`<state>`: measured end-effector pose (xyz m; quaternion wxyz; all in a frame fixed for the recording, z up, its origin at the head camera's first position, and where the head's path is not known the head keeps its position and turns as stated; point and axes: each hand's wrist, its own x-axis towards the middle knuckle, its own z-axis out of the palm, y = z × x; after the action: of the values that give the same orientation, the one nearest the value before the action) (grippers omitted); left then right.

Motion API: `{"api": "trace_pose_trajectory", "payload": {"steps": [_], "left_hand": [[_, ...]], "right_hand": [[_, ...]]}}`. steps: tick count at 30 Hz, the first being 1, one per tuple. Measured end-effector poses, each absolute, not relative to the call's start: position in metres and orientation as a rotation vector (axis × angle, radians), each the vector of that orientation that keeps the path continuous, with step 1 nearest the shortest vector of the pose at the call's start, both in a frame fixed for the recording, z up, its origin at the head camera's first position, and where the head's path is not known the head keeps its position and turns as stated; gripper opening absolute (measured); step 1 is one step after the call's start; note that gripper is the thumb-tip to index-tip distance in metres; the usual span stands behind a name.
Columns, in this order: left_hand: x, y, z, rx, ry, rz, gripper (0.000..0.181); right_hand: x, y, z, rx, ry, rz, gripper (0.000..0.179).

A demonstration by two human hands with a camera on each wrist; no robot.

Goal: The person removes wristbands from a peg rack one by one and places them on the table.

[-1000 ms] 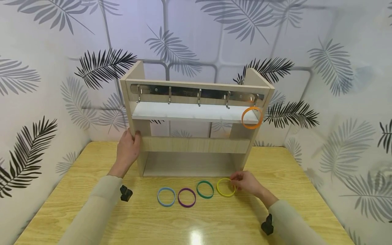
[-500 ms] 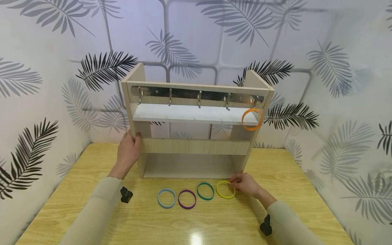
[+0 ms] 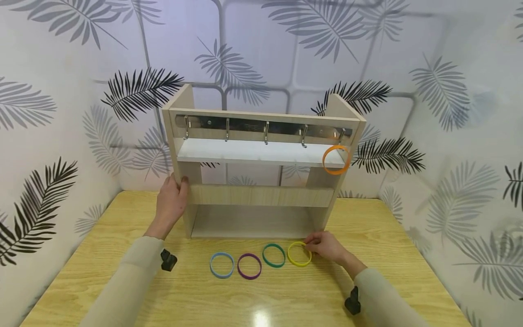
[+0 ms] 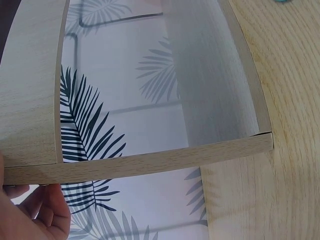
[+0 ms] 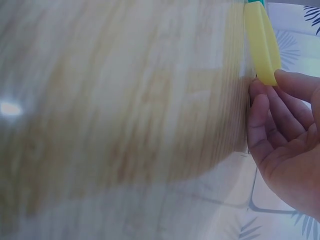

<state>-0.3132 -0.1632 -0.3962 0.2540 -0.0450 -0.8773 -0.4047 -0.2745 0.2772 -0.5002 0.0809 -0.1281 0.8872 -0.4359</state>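
A small wooden shelf rack (image 3: 261,195) with a metal hook strip stands on the table. My left hand (image 3: 171,200) grips the rack's left side panel, its thumb at the front edge; in the left wrist view, the curled fingers (image 4: 52,210) show behind the panel. Down at the table, my right hand (image 3: 327,246) pinches the right edge of a yellow silicone wristband (image 3: 289,260). The right wrist view has the thumb and fingertips right at the near end of the yellow band (image 5: 263,45). An orange wristband (image 3: 336,171) hangs from the rightmost hook (image 3: 342,135).
Left of the yellow band, a green wristband (image 3: 273,265), a purple wristband (image 3: 249,276) and a light blue wristband (image 3: 222,275) lie in a row on the wooden table (image 3: 229,304). Several hooks along the metal strip (image 3: 247,123) hold nothing. A patterned wall (image 3: 253,50) stands close behind the rack.
My right hand has shifted slightly to the left, and the yellow wristband has slid a little left towards the green one. The left hand keeps its grip on the rack.
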Motion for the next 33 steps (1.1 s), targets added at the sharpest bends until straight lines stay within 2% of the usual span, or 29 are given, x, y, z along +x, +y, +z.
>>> {"api": "trace_pose_trajectory", "payload": {"steps": [17, 33], "left_hand": [[-0.314, -0.163, -0.397, -0.12, -2.38, -1.095, 0.051], [-0.312, -0.162, -0.395, -0.124, -2.377, -1.084, 0.051]], "right_hand": [[-0.272, 0.278, -0.496, -0.481, 2.763, -1.161, 0.013], [-0.261, 0.293, -0.456, -0.489, 2.805, -1.232, 0.023]]}}
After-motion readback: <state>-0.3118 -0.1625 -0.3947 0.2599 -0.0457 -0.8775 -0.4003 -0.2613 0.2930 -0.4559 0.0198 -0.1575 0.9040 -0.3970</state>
